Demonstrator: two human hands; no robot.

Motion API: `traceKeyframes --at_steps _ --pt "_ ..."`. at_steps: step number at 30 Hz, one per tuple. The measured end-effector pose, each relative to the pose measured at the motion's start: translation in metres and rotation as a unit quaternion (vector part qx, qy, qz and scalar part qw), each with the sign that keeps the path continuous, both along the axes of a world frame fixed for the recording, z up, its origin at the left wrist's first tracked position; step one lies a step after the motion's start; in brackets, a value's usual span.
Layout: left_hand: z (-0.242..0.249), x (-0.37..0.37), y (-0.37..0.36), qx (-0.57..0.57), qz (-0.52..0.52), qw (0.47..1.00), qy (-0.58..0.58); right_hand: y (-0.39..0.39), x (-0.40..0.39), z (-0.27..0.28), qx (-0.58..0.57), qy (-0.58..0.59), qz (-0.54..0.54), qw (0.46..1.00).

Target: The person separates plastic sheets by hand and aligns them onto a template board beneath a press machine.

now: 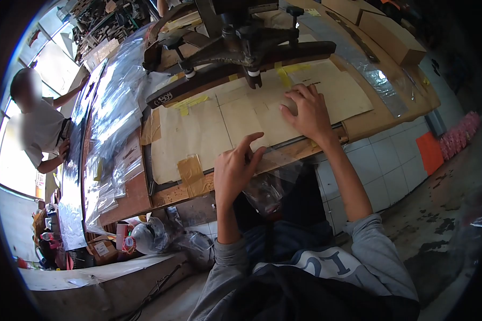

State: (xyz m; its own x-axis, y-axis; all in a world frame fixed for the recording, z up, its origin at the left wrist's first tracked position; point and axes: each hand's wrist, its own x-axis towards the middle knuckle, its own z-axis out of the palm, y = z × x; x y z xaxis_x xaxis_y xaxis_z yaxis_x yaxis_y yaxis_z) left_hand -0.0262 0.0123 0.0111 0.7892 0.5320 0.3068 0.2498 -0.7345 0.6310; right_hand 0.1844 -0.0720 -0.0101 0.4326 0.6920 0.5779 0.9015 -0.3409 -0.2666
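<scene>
My left hand is at the front edge of a pale board, with its index finger and thumb apart and its other fingers curled. Nothing shows between that finger and thumb. A piece of clear plastic film hangs over the table edge just right of it. Farther right, my right hand rests over the board with fingers spread and slightly bent, holding nothing. Dark lines cross the board, and yellow tape marks its back edge. Brown tape covers its front left corner.
A dark metal clamp frame with a long bar stands over the board's back side. At right lie a clear strip and a cardboard box. Plastic-wrapped sheets cover the left side, where another person stands.
</scene>
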Motion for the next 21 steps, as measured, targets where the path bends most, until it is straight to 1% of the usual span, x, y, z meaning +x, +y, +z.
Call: traceKeyframes --at_steps 6,8,12,16,21 --pt "0.000 -0.003 0.000 0.001 -0.006 1.000 0.000 -0.003 -0.002 0.006 -0.007 0.015 0.012 1.000" --pt "0.002 -0.002 0.000 -0.005 -0.001 1.000 0.018 -0.003 -0.001 0.005 -0.006 0.006 0.014 1.000" --pt "0.003 -0.004 0.000 0.006 -0.006 1.000 0.015 -0.004 -0.003 0.008 -0.017 0.002 0.014 1.000" --pt "0.006 -0.005 0.001 -0.027 -0.013 0.999 0.028 -0.006 -0.006 0.013 -0.027 0.030 0.020 0.999" --pt "0.000 -0.004 0.002 -0.013 -0.008 1.000 0.003 -0.005 -0.006 0.014 -0.022 0.035 0.025 0.999"
